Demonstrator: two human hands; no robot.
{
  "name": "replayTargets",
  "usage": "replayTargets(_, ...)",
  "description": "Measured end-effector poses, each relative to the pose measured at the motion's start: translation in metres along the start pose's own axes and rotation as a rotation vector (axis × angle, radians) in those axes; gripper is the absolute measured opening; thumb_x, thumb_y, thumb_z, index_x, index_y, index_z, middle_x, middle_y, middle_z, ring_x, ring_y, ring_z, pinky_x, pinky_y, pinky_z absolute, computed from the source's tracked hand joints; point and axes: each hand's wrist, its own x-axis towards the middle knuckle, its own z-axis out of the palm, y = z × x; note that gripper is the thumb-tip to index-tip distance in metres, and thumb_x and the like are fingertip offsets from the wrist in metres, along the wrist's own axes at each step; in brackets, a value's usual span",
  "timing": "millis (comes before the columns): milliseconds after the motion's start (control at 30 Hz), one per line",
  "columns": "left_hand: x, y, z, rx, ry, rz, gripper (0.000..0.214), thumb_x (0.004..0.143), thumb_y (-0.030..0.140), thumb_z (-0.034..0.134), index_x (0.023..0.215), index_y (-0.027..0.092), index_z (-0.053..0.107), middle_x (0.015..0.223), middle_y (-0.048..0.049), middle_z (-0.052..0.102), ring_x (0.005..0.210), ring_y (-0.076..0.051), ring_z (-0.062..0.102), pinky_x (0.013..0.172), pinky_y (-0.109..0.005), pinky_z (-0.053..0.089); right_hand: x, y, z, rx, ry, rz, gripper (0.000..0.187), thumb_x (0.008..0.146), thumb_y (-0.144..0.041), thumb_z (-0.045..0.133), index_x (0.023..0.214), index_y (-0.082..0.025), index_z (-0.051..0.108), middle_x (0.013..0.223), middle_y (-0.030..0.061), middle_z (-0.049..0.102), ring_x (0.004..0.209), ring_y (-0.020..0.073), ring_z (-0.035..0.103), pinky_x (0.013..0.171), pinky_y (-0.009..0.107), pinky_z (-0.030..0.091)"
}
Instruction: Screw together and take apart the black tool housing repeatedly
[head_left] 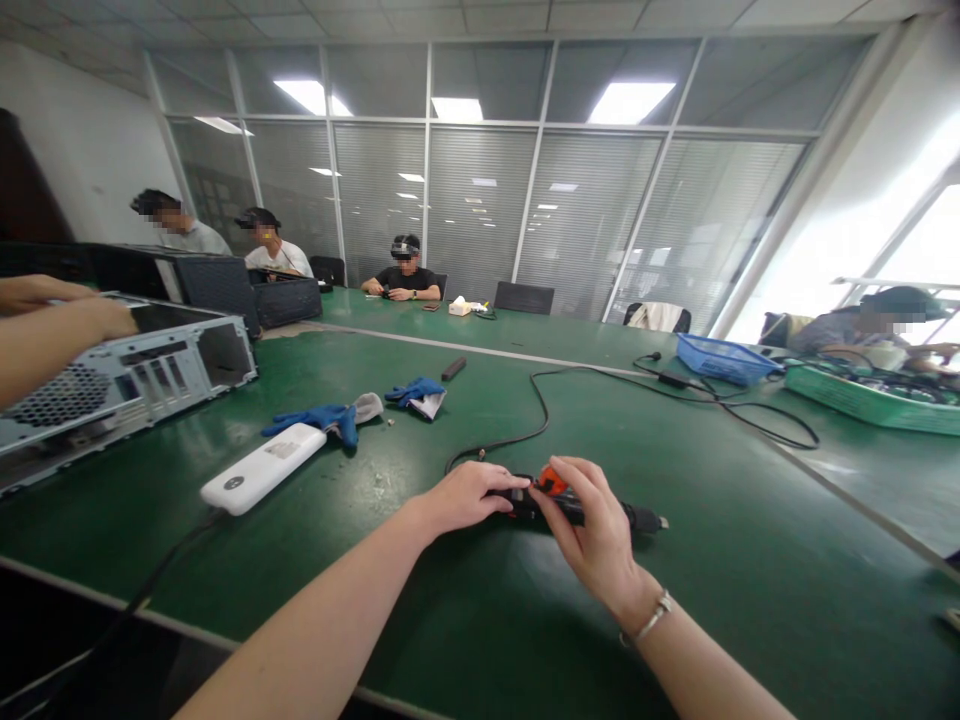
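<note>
Green tabletop (480, 375) in a room backed by a glass partition (480, 200) with blinds; three people sit or stand along the far and left sides, one more at far right. Black tool (640, 518) lies on the near middle of the tabletop, metal tip pointing right. Left hand (476, 493) grips its left end, fingers over the top. Right hand (592, 520) is narrow, thumb and fingers pinching an orange piece (553, 482) just above the tool; fingers cover the contact, so can't tell if the two are joined. Black cable (517, 438) runs from behind the left hand toward the blue basket (724, 362), green basket (862, 397) beside that. Left of the hands: white block (264, 470) touching one blue-and-gray glove (341, 420), second glove (420, 395) near, dark bar (454, 369) past it. Far left, someone else's arm reaches over an open metal computer case (214, 355).
</note>
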Motion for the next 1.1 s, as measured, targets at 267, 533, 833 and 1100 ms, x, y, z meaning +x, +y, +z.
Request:
replayTargets(267,0.0007,0.0029,-0.0054,-0.02,-0.041,0.007,0.035,0.085,0.022,0.063,0.12,0.023,0.064,0.106,-0.0037,0.069,0.096,-0.02,0.064,0.088,-0.026,0.045,0.0014,-0.0027,-0.0026,0.059,-0.058,0.031,0.061,0.09,-0.013,0.05,0.145,-0.027,0.026,0.121,0.0127,0.057,0.103,0.0229,0.061,0.084,0.042,0.054)
replayTargets(533,0.0,0.0068,-0.0078,-0.026,-0.025,0.019,0.031,0.083,0.022,0.065,0.114,0.022,0.067,0.103,-0.0036,0.069,0.094,-0.02,0.064,0.087,-0.026,0.046,0.0029,-0.0048,-0.0038,0.062,-0.062,0.027,0.059,0.09,-0.01,0.047,0.144,-0.027,0.029,0.115,0.0106,0.06,0.099,0.0215,0.061,0.083,0.04,0.054)
replayTargets(833,-0.0021,0.0054,-0.006,-0.038,0.002,0.002,0.041,0.082,0.023,0.067,0.122,0.022,0.062,0.112,-0.0047,0.068,0.103,-0.021,0.063,0.093,-0.028,0.044,-0.0011,-0.0005,-0.0021,0.035,-0.025,0.02,0.061,0.088,-0.009,0.053,0.141,-0.029,0.032,0.11,0.0096,0.062,0.095,0.0209,0.063,0.081,0.04,0.055)
replayTargets(1100,-0.0021,0.0047,-0.0047,-0.041,0.006,0.001,0.044,0.082,0.023,0.067,0.125,0.022,0.06,0.114,-0.0054,0.068,0.104,-0.021,0.063,0.094,-0.028,0.044,0.001,-0.0043,-0.0016,0.03,-0.004,0.053,0.063,0.086,-0.014,0.058,0.142,-0.03,0.034,0.119,0.012,0.052,0.103,0.0232,0.059,0.082,0.04,0.055)
